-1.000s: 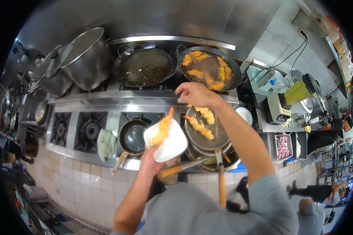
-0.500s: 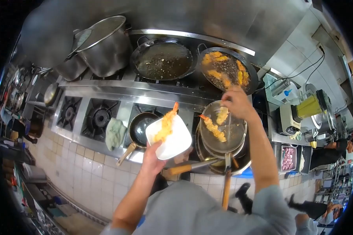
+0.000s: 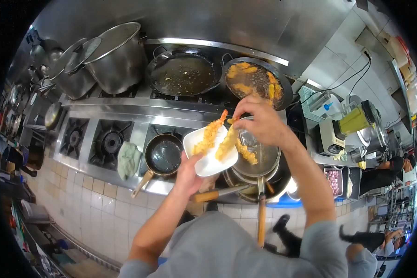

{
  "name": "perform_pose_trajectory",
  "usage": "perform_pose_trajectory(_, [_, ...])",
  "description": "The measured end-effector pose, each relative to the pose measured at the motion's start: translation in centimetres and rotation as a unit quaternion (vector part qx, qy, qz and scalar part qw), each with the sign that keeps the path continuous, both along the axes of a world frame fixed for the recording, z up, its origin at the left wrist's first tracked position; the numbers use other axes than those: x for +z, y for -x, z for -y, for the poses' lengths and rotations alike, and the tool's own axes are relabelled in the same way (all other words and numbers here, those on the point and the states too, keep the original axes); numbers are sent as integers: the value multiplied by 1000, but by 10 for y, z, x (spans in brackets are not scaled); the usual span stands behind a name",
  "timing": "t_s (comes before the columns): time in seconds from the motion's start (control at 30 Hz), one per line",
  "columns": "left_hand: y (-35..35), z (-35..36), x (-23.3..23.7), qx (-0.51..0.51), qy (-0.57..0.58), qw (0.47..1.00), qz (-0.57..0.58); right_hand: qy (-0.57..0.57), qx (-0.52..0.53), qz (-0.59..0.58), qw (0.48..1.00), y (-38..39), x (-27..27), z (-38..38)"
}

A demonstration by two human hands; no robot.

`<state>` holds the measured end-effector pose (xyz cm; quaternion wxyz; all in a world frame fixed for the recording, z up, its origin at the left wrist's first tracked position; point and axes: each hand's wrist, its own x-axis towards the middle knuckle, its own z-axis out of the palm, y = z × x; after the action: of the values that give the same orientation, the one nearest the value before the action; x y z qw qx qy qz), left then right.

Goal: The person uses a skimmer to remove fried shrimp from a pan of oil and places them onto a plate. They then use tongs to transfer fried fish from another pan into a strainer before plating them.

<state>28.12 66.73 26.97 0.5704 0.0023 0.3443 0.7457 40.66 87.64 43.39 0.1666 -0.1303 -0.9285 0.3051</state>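
My left hand [image 3: 188,173] grips the near left edge of a white square dish [image 3: 208,167], held over the front of the stove. A battered fried shrimp [image 3: 207,136] lies in the dish, its red tail past the far rim. By its tail, my right hand [image 3: 262,121] pinches a second fried shrimp [image 3: 225,147], whose body hangs down over the dish's right side. Another fried shrimp [image 3: 247,154] lies in a round mesh strainer [image 3: 266,160] just right of the dish, partly hidden by the dish.
A wok of oil with frying orange pieces [image 3: 243,88] stands behind my right hand, beside a second oil wok [image 3: 183,76]. A small frying pan [image 3: 163,154] and a cloth [image 3: 129,160] sit left. A blender [image 3: 356,119] stands right; other people are at far right.
My right hand has lifted a fried shrimp out of the strainer and brought it left over the dish. The dish in my left hand has shifted right, towards the strainer.
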Motion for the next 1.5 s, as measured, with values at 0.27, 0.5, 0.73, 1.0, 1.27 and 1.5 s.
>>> perform_pose_trajectory(0.27, [-7,7,15,-27,19,999,15,-77,37,59,995,63,-39,7])
perform_pose_trajectory(0.5, [8,20,-2,-22,-11,999,37,-44,14,-4,999,60,-36,3])
perform_pose_trajectory(0.73, [38,52,-11,5,-17,1000,-20,-20,-213,115,970,-6,-63,-54])
perform_pose_trajectory(1.0, [53,69,-25,34,4,999,-39,-142,-146,189,961,4,-126,-16])
perform_pose_trajectory(1.27, [46,56,-18,47,-35,998,-3,-103,-192,112,970,-21,-135,-16])
perform_pose_trajectory(1.5, [42,34,-13,28,-72,997,30,32,-278,-87,956,-60,-48,25])
